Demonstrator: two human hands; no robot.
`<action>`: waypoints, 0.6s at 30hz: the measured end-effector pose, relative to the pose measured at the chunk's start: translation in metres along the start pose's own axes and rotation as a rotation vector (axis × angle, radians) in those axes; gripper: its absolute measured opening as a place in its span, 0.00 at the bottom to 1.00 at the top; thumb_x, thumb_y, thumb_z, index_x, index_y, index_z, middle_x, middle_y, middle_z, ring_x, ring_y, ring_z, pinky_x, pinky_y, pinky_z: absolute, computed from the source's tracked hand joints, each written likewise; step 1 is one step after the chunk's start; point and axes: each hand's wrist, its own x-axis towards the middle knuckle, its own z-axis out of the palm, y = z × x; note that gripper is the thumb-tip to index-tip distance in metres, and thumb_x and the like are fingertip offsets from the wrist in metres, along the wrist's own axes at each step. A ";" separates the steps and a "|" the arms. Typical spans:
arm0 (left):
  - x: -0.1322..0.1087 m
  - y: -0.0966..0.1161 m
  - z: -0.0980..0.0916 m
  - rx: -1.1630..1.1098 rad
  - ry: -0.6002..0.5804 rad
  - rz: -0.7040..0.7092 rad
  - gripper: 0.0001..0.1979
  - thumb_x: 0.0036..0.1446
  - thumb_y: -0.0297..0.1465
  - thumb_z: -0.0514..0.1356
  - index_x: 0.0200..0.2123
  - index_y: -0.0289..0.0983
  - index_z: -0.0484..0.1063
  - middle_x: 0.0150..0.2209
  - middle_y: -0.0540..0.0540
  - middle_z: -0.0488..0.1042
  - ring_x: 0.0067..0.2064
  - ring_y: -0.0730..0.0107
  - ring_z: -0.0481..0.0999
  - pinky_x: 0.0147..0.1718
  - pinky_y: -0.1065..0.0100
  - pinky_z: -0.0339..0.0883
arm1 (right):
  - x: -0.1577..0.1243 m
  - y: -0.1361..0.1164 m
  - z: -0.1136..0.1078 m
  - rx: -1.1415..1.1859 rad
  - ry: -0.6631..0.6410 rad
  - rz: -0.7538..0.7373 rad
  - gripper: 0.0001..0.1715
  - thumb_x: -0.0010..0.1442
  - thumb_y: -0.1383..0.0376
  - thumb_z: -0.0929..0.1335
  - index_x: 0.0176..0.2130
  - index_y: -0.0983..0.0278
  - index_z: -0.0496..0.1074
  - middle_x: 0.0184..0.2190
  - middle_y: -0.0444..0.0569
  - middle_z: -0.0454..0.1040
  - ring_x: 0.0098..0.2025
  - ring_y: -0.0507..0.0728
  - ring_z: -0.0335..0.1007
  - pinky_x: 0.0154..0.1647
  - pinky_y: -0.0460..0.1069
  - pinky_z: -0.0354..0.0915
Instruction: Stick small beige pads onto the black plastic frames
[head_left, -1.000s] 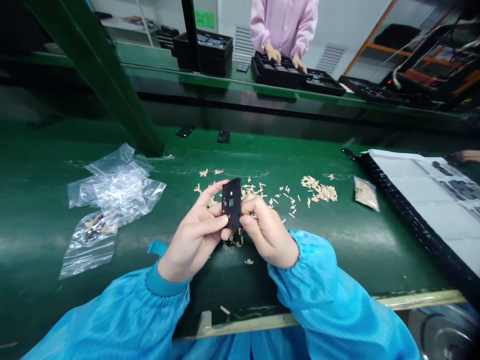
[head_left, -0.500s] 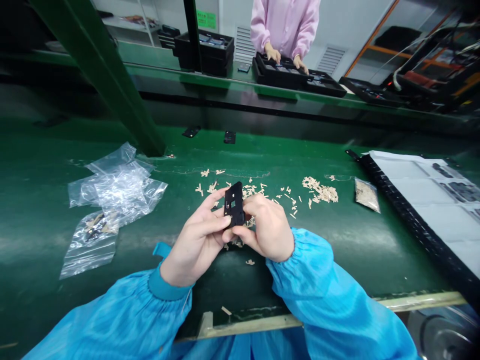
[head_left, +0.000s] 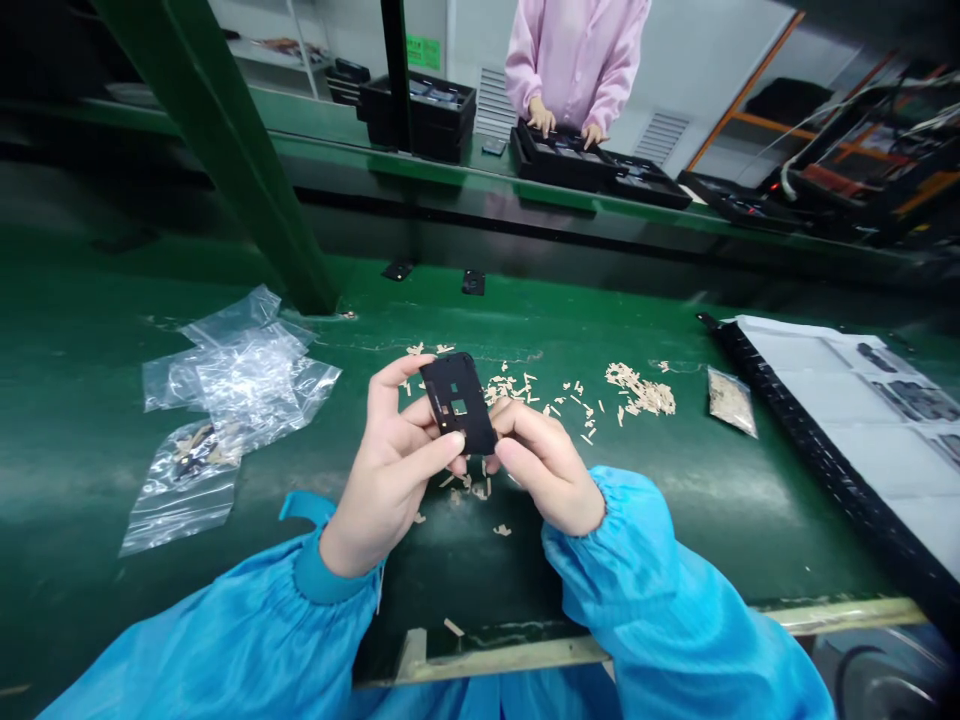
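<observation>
The wearer's two hands, the left hand (head_left: 382, 455) and the right hand (head_left: 551, 470), have one black plate (head_left: 474, 385) between them. Two small black parts, one (head_left: 397, 271) beside the other (head_left: 473, 282), lie on the bench's far side. Pale scraps (head_left: 502, 530) number in the dozens, too many to count exactly, with one dense heap (head_left: 643, 390). One small bag (head_left: 733, 400) sits at right; the clear bags (head_left: 247, 375) at left overlap uncountably. Beyond are one person (head_left: 577, 60) in pink, two more hands and two wall vents (head_left: 661, 137).
</observation>
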 end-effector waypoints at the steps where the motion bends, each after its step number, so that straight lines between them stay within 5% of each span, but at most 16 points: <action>1: -0.001 -0.001 0.001 0.036 -0.005 0.029 0.26 0.50 0.20 0.58 0.48 0.50 0.55 0.36 0.54 0.71 0.28 0.82 0.70 0.24 0.80 0.66 | 0.001 -0.002 0.000 -0.035 0.008 0.007 0.11 0.61 0.65 0.58 0.27 0.64 0.59 0.24 0.44 0.61 0.27 0.50 0.57 0.29 0.47 0.56; 6: 0.004 0.005 -0.009 0.372 -0.030 0.144 0.27 0.54 0.24 0.57 0.52 0.50 0.49 0.38 0.52 0.69 0.35 0.76 0.72 0.35 0.71 0.70 | 0.024 -0.003 -0.010 -0.453 0.066 0.028 0.11 0.55 0.68 0.58 0.22 0.63 0.54 0.19 0.41 0.56 0.22 0.48 0.53 0.25 0.44 0.52; 11: 0.025 0.015 -0.056 0.636 0.153 0.228 0.26 0.53 0.29 0.58 0.54 0.42 0.52 0.39 0.48 0.67 0.40 0.70 0.71 0.41 0.66 0.66 | 0.078 0.046 -0.061 -1.262 -0.044 0.515 0.12 0.58 0.62 0.58 0.31 0.64 0.67 0.32 0.49 0.72 0.35 0.55 0.67 0.31 0.47 0.56; 15: 0.034 0.016 -0.081 0.724 0.238 0.161 0.14 0.55 0.33 0.56 0.45 0.40 0.64 0.35 0.48 0.68 0.38 0.69 0.70 0.40 0.67 0.63 | 0.121 0.102 -0.102 -1.384 -0.109 0.719 0.12 0.59 0.65 0.61 0.39 0.69 0.70 0.40 0.59 0.72 0.43 0.62 0.69 0.40 0.52 0.60; 18: 0.034 0.016 -0.085 0.774 0.228 0.147 0.12 0.54 0.35 0.56 0.42 0.40 0.68 0.35 0.48 0.70 0.38 0.66 0.70 0.40 0.66 0.62 | 0.150 0.130 -0.104 -1.383 -0.187 0.797 0.20 0.60 0.56 0.62 0.46 0.68 0.67 0.45 0.56 0.70 0.46 0.60 0.67 0.44 0.56 0.63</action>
